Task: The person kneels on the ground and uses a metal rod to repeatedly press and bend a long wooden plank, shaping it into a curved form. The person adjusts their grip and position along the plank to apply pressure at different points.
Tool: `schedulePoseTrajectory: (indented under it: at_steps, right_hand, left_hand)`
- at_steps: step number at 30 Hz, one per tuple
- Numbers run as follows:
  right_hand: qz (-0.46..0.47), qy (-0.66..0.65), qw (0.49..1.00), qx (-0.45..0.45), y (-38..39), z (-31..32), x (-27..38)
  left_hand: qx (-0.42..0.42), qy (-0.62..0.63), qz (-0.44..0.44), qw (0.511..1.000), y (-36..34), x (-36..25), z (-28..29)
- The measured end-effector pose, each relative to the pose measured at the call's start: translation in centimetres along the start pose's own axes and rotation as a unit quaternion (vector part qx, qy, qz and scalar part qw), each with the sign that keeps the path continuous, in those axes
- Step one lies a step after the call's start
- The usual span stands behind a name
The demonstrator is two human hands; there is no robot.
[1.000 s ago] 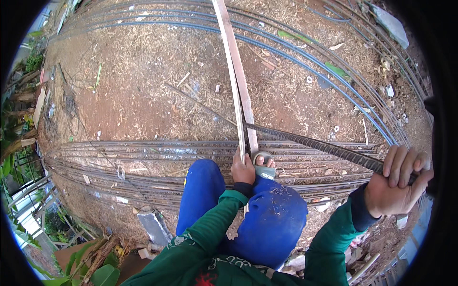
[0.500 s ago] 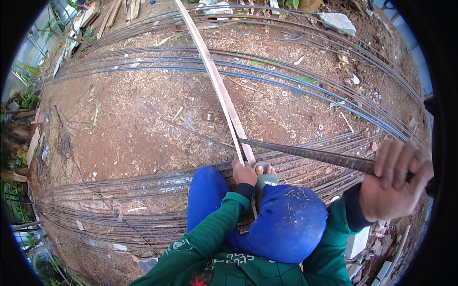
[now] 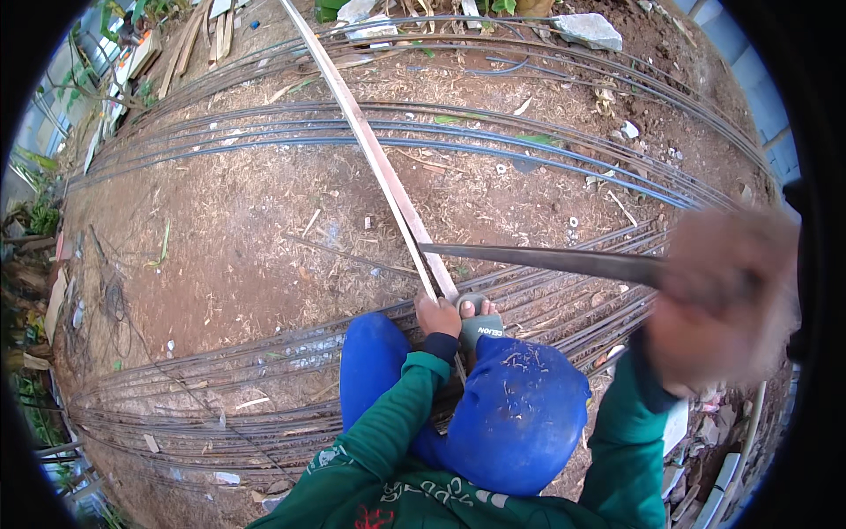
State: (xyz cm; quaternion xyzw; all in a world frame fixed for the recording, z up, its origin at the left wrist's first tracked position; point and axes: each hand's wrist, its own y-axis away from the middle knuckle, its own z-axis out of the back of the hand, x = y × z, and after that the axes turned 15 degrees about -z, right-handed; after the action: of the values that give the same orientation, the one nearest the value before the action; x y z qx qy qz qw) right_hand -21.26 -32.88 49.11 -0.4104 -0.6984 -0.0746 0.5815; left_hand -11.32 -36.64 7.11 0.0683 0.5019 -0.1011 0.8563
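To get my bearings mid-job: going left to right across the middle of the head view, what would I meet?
Dark tangle on the ground → blue-clad left knee → left hand → grey-green sandal → blurred right hand.

One bare left hand [image 3: 438,316], one bare right hand [image 3: 718,300], two long pale wooden strips [image 3: 379,165], one long dark metal bar [image 3: 538,257] and one grey-green sandal [image 3: 482,329] showed.

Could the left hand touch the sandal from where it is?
Probably yes: the left hand is close beside the sandal, with little in the way. But it's gripping the wooden piece, so might have to let go.
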Motion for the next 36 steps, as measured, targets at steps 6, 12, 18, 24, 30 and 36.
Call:
schedulePoseTrajectory:
  at_steps: [6, 12, 18, 24, 30, 36]
  right_hand:
    - [-0.017, -0.028, 0.999, 0.001, 1.8, 5.7, -9.0]
    - [0.002, 0.000, 0.998, -0.063, -3.5, 9.0, -8.8]
    - [-0.047, -0.025, 0.986, -0.155, -5.3, 13.0, -9.0]
    - [0.035, -0.017, 0.999, 0.024, -0.7, 5.3, -8.2]
    - [-0.040, -0.035, 0.995, -0.079, -5.2, 13.9, -9.7]
    - [-0.062, -0.021, 0.983, -0.173, -8.8, 22.0, -12.9]
  left_hand:
    - [-0.049, -0.004, -0.095, 0.994, 0.3, 0.4, -0.1]
    - [0.003, -0.007, -0.097, 0.995, 0.1, 0.8, 0.5]
    - [0.093, -0.025, -0.016, 0.995, -0.1, -0.8, 0.9]
    - [0.133, 0.005, 0.000, 0.991, -1.3, 0.2, 3.8]
    - [0.166, 0.038, -0.008, 0.985, -1.5, 0.4, 4.8]
    - [0.187, 0.049, -0.024, 0.981, -1.6, 0.8, 5.1]
